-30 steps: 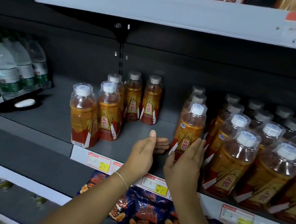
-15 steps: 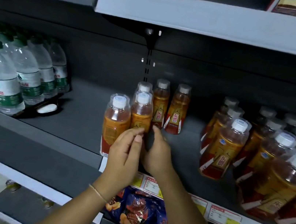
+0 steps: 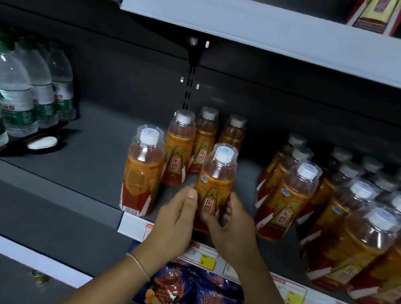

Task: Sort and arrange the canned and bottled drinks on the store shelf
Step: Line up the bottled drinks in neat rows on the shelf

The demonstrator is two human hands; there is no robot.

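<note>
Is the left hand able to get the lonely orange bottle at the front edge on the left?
Probably yes: the front bottle stands just beside the left hand, nothing between them. But that hand and the right hand hold the middle bottle, so it must let go first.

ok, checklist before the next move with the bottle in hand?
1. Grip: ok. Right hand curls round the lower part of the bottle; left hand rests against its left side.
2. Bottle upright: ok.
3. Label to the front: ok.
4. Base down on the shelf: cannot tell, the hands hide it.
5. Clearance: ok. The bottle stands apart from the front-left bottle and from the right block.
6. Front-left bottle facing: not ok, its barcode side is turned out.
</note>
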